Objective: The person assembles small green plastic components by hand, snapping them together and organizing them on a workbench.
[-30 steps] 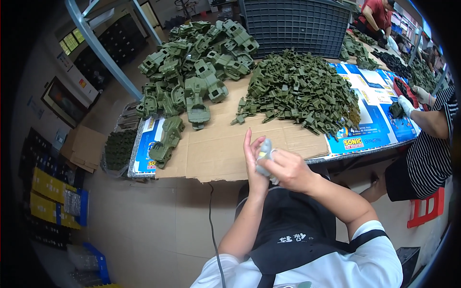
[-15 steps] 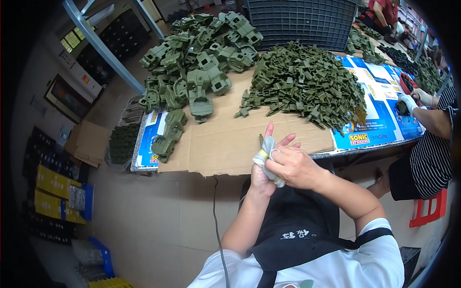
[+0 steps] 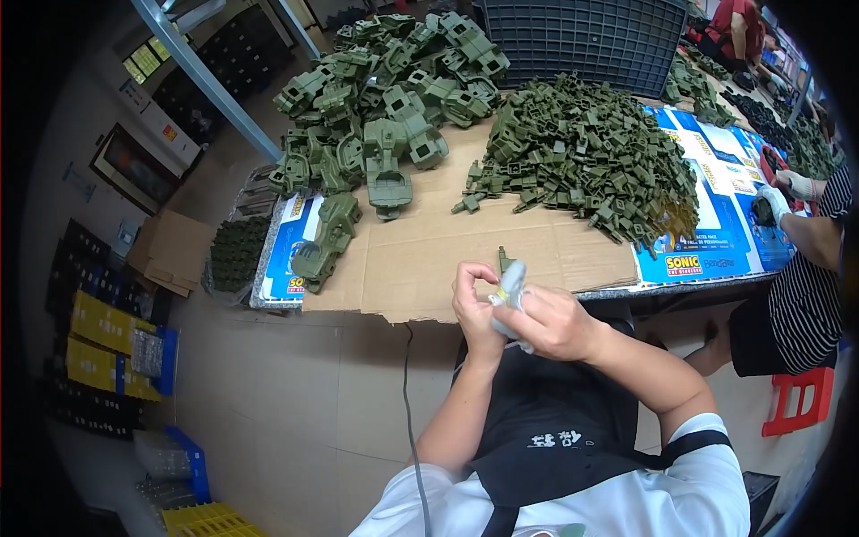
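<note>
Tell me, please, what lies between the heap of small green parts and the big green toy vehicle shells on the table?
Only bare brown cardboard, seen in the head view, separates the heap of small green parts from the green vehicle shells.

Bright, even indoor light falls from above with only soft shadows; the centre is sharp, while fisheye bending curves straight edges and the rim darkens to black.

the tabletop (image 3: 617, 288) is covered by a brown cardboard sheet (image 3: 429, 255). green toy vehicle bodies (image 3: 385, 98) pile at its far left corner, small green parts (image 3: 586, 161) heap mid-tabletop, blue printed cartons (image 3: 716, 224) cover its right end.
</note>
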